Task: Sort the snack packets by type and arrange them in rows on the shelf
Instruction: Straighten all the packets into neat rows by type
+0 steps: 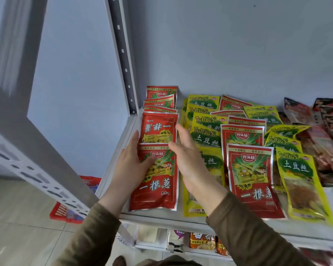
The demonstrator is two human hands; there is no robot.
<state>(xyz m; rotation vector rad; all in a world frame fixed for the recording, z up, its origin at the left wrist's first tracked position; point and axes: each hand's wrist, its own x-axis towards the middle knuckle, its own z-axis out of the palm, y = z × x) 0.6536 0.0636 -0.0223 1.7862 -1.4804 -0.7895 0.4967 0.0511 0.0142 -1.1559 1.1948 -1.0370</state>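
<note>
White metal shelf [181, 220] against a pale wall. Red packet row [158, 131] runs 6-to-12 o'clock at the left edge, long axes front-to-back. Left hand [132, 164] lies flat on the nearest red packet [156, 181], fingers straight, at its 9 o'clock side. Right hand [188, 160] hovers open at its 3 o'clock, holding nothing. Mixed yellow packets [206, 135] and red ones lie further toward 3 o'clock; the right hand is nearer those.

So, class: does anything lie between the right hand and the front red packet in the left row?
Nothing visible does. The right hand hovers open beside the front red packet, which the left hand already touches.
</note>
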